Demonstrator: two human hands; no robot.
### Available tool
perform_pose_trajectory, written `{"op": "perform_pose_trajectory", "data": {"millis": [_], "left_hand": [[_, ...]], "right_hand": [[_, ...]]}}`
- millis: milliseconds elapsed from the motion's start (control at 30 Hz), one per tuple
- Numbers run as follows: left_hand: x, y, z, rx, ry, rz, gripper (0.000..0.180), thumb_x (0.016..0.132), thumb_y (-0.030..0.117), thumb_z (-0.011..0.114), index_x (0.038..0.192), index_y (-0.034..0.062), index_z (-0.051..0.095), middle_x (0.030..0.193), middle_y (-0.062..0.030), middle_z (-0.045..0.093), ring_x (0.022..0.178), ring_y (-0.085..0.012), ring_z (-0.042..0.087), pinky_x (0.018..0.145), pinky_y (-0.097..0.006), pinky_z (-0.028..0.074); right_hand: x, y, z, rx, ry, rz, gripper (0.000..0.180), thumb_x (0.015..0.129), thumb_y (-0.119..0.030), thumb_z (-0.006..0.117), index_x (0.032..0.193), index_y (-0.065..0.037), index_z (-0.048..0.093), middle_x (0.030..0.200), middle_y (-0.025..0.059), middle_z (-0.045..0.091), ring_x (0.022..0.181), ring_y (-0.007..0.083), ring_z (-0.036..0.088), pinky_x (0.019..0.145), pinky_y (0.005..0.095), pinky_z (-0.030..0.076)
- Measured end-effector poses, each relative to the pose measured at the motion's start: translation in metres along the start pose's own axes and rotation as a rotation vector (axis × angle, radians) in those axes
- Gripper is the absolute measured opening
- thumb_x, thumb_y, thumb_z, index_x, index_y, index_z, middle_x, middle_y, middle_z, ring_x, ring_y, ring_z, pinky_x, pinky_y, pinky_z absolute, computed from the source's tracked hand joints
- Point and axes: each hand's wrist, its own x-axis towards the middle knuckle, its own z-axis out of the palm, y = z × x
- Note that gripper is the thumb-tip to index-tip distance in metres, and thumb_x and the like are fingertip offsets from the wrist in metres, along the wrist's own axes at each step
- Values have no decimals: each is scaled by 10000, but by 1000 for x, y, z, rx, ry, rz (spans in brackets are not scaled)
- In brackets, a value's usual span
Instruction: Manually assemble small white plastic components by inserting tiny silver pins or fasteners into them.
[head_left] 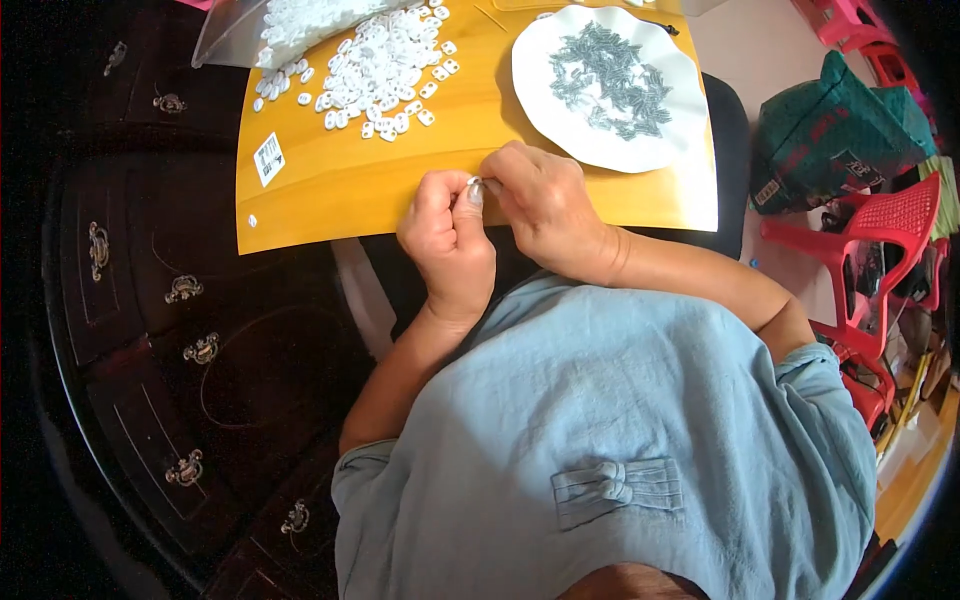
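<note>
I see the left hand and right hand pinching a small white piece between their fingertips, over the near edge of the yellow tabletop. Fingers cover most of it; I can't tell its long axis. Toward the right edge, grey spring-like pieces point every way on a plate.
</note>
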Motion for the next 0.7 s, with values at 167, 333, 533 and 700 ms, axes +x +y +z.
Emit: {"op": "perform_pose_trajectory", "data": {"millis": [167,333,533,700], "left_hand": [[6,-2,-6,-74,-53,-35,73,888,-8,602,832,13,560,689,-65,560,601,-179,529,568,-314,435],[12,12,-19,-310,-137,-285,68,929,26,590,864,19,571,704,-9,564,588,-90,505,536,-230,414],[29,-3,-39,-599,34,-461,81,939,79,593,929,-1,606,727,-43,601,580,-76,532,483,-198,413],[51,-22,-45,-708,267,-389,88,929,89,599,927,2,601,703,-44,584,546,-96,515,475,-219,416]], "right_hand": [[0,0,-2,77,-5,19,144,819,79,594,940,0,590,808,153,576,705,350,579,596,393,458],[4,-2,-3,84,-34,72,145,809,28,619,940,-33,604,822,154,615,730,368,617,597,417,488],[33,-7,-5,-27,-82,82,161,817,17,661,974,-3,634,850,154,643,721,332,635,639,348,509],[87,1,23,-290,-204,-64,123,812,-73,646,932,-47,660,866,158,664,756,366,657,642,428,520]]}}
